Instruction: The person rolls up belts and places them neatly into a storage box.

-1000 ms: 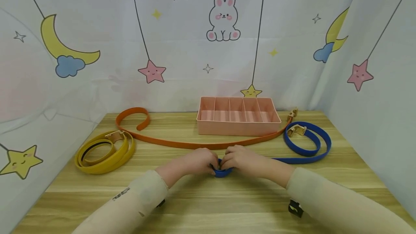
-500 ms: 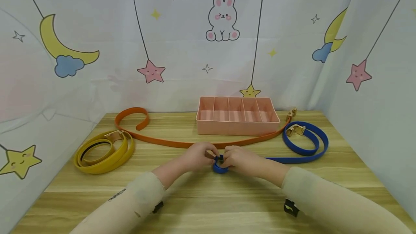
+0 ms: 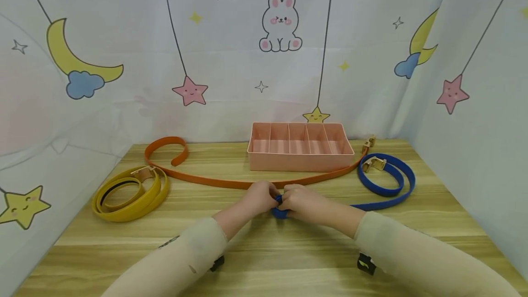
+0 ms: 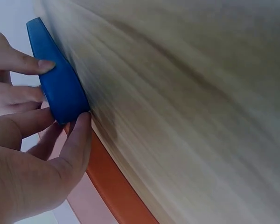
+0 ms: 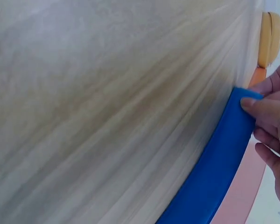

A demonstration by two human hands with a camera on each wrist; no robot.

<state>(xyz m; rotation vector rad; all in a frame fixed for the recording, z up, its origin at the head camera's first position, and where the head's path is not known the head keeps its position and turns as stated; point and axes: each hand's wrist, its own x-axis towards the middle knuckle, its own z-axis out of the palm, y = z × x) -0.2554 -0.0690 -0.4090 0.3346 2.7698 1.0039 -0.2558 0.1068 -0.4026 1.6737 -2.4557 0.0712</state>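
Note:
A blue belt (image 3: 280, 214) lies on the wooden table (image 3: 264, 260), its near end rolled into a small coil at the centre. My left hand (image 3: 268, 198) and right hand (image 3: 292, 201) meet over that coil, and both pinch it between thumb and fingers. The left wrist view shows the blue coil (image 4: 58, 86) on edge, with fingertips (image 4: 81, 123) pressed on its side. In the right wrist view my fingers (image 5: 266, 106) grip the blue strap (image 5: 214, 168) where it curves away. The rest of the belt runs right to a loop with a gold buckle (image 3: 373, 163).
A pink divided box (image 3: 300, 160) stands behind the hands. An orange belt (image 3: 222, 181) stretches across in front of it. A coiled yellow belt (image 3: 132, 192) lies at the left. Printed cloth walls (image 3: 474, 104) close in three sides.
Both hands have drawn closer together over the blue coil, covering more of it. My left forearm has shifted to the right. The other belts and the box have not moved.

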